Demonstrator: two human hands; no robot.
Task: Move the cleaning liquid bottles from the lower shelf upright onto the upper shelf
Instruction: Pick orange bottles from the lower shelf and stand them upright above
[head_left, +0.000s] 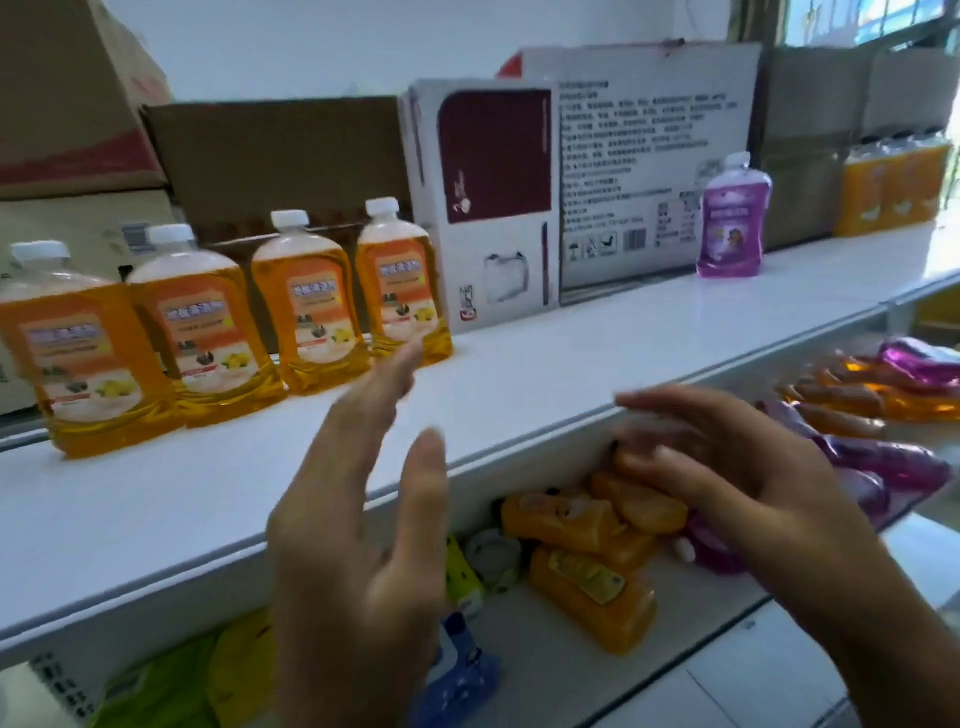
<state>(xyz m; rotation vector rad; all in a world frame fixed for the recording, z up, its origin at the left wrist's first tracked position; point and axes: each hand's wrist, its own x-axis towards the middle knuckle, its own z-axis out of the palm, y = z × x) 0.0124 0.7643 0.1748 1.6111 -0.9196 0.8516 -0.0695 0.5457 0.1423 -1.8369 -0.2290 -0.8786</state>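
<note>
Several orange cleaning liquid bottles (306, 301) with white caps stand upright in a row at the left of the white upper shelf (545, 358). A purple bottle (732, 218) stands upright farther right. On the lower shelf (691, 618) orange bottles (592, 592) and purple bottles (893, 462) lie on their sides in a heap. My left hand (358, 530) is raised in front of the upper shelf, fingers straight, holding nothing. My right hand (727, 462) hovers at the shelf's front edge above the lying orange bottles, fingers extended and blurred, holding nothing.
Cardboard boxes (280, 156) and a white printed box (582, 187) line the back of the upper shelf. A wrapped pack of orange bottles (893, 182) stands at the far right. Green, yellow and blue packets (457, 670) lie at the left of the lower shelf.
</note>
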